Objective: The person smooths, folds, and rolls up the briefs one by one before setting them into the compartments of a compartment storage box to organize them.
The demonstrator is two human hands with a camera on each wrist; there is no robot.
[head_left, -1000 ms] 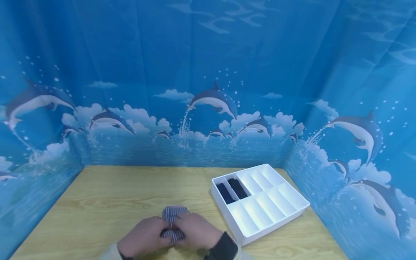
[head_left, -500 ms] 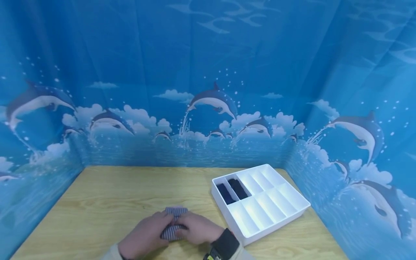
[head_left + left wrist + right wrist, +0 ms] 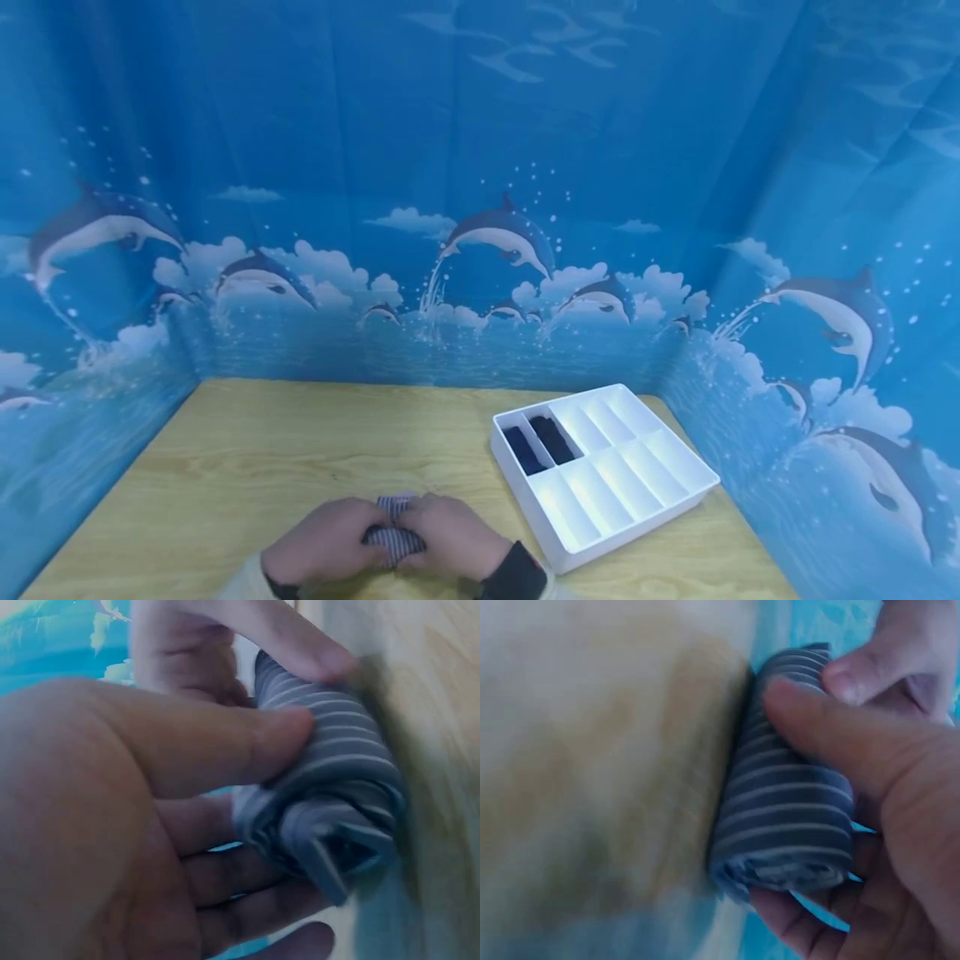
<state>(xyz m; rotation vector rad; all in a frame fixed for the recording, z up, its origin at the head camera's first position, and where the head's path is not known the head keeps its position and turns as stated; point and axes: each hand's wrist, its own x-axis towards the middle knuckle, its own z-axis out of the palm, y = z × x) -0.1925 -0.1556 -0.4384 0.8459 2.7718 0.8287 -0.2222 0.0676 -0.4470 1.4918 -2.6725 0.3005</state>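
A grey-blue cloth roll with thin white stripes point(image 3: 396, 546) lies low over the table near its front edge. My left hand point(image 3: 324, 542) grips its left side; in the left wrist view the thumb presses on top and the fingers curl beneath, by an end with loose, folded layers. From the other side my right hand point(image 3: 453, 537) holds it, thumb on top and fingers underneath. In the right wrist view the striped cloth roll point(image 3: 784, 817) shows a tightly wound end. What kind of garment it is, I cannot tell.
Right of the hands stands a white divided box point(image 3: 525, 508) with two rows of compartments. Two back-left compartments hold a navy cloth roll point(image 3: 525, 451) and a black cloth roll point(image 3: 552, 440). A blue dolphin-print curtain point(image 3: 420, 333) encloses the wooden table point(image 3: 300, 442).
Both hands keep hold of the striped cloth and shift their fingers around it. It looks more compact than a second ago. The head view has turned slightly.
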